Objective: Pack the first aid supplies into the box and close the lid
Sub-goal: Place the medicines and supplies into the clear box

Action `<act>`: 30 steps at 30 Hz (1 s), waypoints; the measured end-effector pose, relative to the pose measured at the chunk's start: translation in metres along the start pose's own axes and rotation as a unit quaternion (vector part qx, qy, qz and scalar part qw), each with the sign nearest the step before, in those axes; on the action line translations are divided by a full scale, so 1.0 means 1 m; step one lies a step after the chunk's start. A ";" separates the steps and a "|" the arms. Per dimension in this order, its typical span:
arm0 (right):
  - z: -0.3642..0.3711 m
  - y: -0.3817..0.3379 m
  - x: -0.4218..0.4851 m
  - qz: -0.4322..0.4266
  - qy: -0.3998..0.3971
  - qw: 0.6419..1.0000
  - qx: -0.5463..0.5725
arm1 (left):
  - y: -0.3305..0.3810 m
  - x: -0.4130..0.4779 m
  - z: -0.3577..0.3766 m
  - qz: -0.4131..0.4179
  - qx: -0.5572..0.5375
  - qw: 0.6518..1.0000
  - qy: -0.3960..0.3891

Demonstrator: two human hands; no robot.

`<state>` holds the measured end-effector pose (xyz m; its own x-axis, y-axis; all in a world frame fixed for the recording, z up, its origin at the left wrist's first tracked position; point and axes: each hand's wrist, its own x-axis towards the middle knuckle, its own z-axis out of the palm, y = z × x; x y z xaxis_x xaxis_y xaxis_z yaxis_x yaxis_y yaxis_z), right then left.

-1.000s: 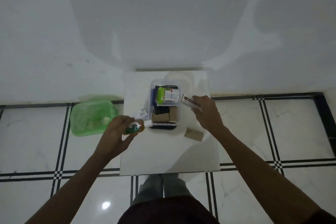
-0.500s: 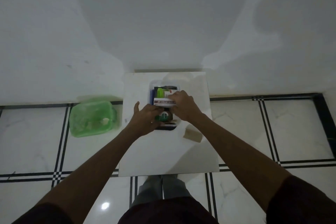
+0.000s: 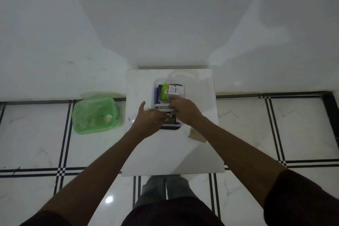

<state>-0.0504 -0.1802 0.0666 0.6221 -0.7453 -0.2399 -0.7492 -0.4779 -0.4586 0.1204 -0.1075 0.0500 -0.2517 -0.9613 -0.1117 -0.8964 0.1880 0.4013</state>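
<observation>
A clear plastic box stands on a small white table. Inside it lie a green-capped packet at the far end and a dark blue item along the left wall. My left hand reaches into the near end of the box, its fingers on a small green-labelled bottle that is mostly hidden. My right hand rests on a white ointment carton lying across the box. A brown cardboard roll lies on the table to the right of the box.
A green translucent lid lies on the tiled floor left of the table. A white wall rises just behind the table. My legs stand at the table's near edge.
Both hands came in from the sides of the box and now sit over it. The bottle and the carton went down into the box with them.
</observation>
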 end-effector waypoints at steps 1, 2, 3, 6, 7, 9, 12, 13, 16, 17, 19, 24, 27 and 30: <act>0.001 0.001 -0.003 -0.016 0.005 1.000 -0.011 | -0.005 -0.006 0.000 0.004 -0.009 0.999 0.045; 0.001 0.003 -0.007 -0.033 0.018 0.999 -0.023 | -0.007 -0.012 -0.002 -0.004 -0.028 0.996 0.090; 0.001 0.006 -0.012 -0.042 0.040 0.998 -0.035 | -0.009 -0.017 -0.005 -0.018 -0.051 0.990 0.129; -0.002 0.016 -0.034 -0.003 0.166 0.986 -0.014 | -0.017 -0.032 -0.012 -0.062 -0.118 0.965 0.226; -0.002 0.019 -0.044 0.031 0.210 0.977 0.016 | -0.022 -0.038 -0.012 -0.085 -0.130 0.962 0.225; 0.001 0.028 -0.065 0.113 0.233 0.963 0.078 | -0.031 -0.045 -0.009 -0.121 -0.129 0.968 0.179; 0.020 0.036 -0.095 0.197 0.125 0.961 0.145 | -0.038 -0.052 0.006 -0.142 -0.099 0.979 0.105; 0.027 0.038 -0.103 0.198 0.093 0.962 0.163 | -0.039 -0.052 0.010 -0.151 -0.098 0.980 0.086; 0.047 0.038 -0.118 0.178 0.056 0.968 0.170 | -0.045 -0.048 0.021 -0.181 -0.100 0.978 0.037; 0.051 0.037 -0.118 0.182 0.049 0.967 0.169 | -0.048 -0.046 0.024 -0.186 -0.098 0.977 0.020; 0.056 0.034 -0.117 0.185 0.046 0.970 0.148 | -0.052 -0.043 0.031 -0.202 -0.107 0.973 -0.002; 0.064 0.035 -0.107 0.184 0.024 0.978 0.098 | -0.052 -0.039 0.041 -0.254 -0.130 0.959 0.001; 0.066 0.039 -0.103 0.181 0.015 0.980 0.078 | -0.058 -0.037 0.047 -0.271 -0.135 0.953 0.008; 0.065 0.041 -0.099 0.185 0.016 0.980 0.070 | -0.062 -0.033 0.050 -0.297 -0.141 0.944 0.021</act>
<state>-0.1279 -0.0955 0.0165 0.3050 -0.8705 -0.3864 -0.8823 -0.1056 -0.4587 0.1657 -0.0773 -0.0164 0.2849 -0.8884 -0.3600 -0.7410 -0.4423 0.5053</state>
